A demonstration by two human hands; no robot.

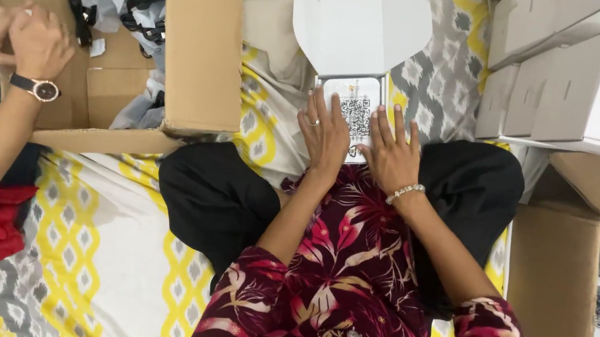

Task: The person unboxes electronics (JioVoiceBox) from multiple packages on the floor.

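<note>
A small white carton [360,31] lies open in front of my crossed legs, its lid flaps spread away from me. Inside sits a flat white device with a square black-and-white code pattern [357,110]. My left hand [326,134], with a ring on one finger, rests flat on the near left of the device. My right hand [392,152], with a beaded bracelet at the wrist, lies flat on its near right. Both hands have fingers spread and press on the device rather than gripping it.
A large brown cardboard box [200,43] with plastic-wrapped black items stands at left. Another person's hands [14,39], one with a wristwatch, work at its edge. Stacked white boxes [597,86] are at the right, above another brown carton [558,294] of bagged items. A yellow-grey patterned sheet [96,257] covers the floor.
</note>
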